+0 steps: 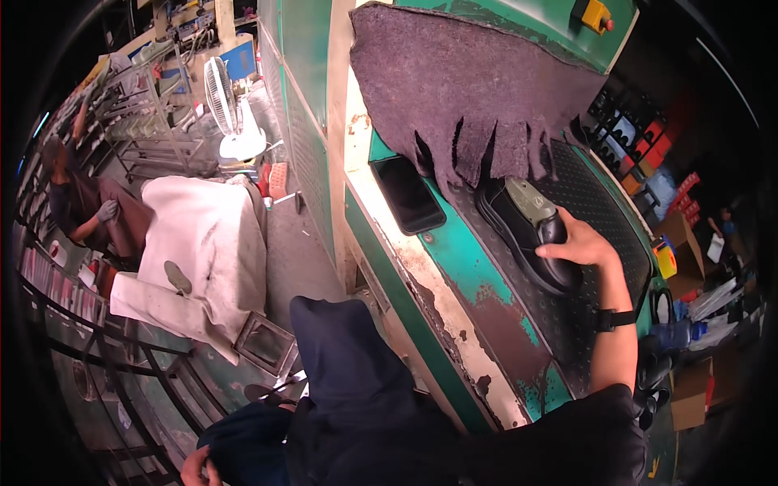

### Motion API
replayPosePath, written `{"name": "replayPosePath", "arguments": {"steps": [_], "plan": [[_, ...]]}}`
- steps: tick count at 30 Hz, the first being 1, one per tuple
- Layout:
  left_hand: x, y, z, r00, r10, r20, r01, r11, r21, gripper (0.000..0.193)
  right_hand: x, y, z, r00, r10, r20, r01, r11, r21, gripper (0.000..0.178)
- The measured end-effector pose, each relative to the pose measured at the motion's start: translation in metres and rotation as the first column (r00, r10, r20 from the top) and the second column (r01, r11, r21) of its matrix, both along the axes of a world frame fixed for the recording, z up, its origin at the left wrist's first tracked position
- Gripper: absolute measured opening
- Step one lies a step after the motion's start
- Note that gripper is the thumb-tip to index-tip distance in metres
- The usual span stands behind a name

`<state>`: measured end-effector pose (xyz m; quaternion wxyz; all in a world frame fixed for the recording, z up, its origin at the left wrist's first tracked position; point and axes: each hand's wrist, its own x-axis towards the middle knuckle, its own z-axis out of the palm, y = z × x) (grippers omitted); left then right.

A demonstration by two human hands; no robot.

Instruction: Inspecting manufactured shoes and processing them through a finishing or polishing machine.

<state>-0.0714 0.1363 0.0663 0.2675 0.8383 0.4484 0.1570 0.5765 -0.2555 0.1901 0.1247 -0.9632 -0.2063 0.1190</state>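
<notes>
On a black studded conveyor belt [604, 182] lies a black shoe [525, 233] with an olive-green shoe last [531, 199] inside it. My right hand [579, 241] is closed around its near end, thumb on top, and a black band circles that wrist. The shoe's far end reaches under a purple-grey fringed felt curtain [478, 69], which partly hides it. My left hand [201, 468] is low at the left edge of my dark clothing, only partly in view. Its fingers are slightly apart against the dark cloth, with nothing seen in them.
A black phone [408, 194] lies on the machine's worn green edge. Above the curtain is a yellow box with a red button [596, 16]. To the left, a person [97, 206] sits beside a cloth-covered table [215, 235], near a white fan [231, 109]. Cardboard boxes [690, 397] stand right.
</notes>
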Motion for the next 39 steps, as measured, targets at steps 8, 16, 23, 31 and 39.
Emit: {"name": "replayPosePath", "arguments": {"steps": [8,16,23,31,39], "plan": [[0.075,0.014,-0.02,0.824,-0.206,0.528,0.24,0.971,0.005,0.022,-0.017,0.025,-0.028,0.948,-0.241,-0.207,0.316,0.651,0.69,0.052],[0.191,-0.05,0.025,0.309,-0.096,0.946,0.938,0.193,-0.287,0.098,-0.176,0.145,0.009,0.71,0.653,-0.263,0.338,0.012,0.941,0.067],[0.109,-0.081,-0.035,0.434,0.541,0.721,0.832,0.067,-0.551,0.094,-0.268,0.307,-0.122,0.382,0.785,-0.488,0.387,0.343,0.856,0.046],[0.059,-0.055,-0.14,0.349,0.919,0.184,0.816,-0.202,-0.542,0.061,-0.329,0.382,-0.316,-0.097,0.386,-0.917,0.647,0.724,0.236,0.028],[0.056,-0.049,-0.12,0.602,0.766,0.226,0.278,0.065,-0.958,0.078,-0.358,0.37,-0.283,-0.077,0.449,-0.89,0.423,0.823,0.379,0.03]]}}
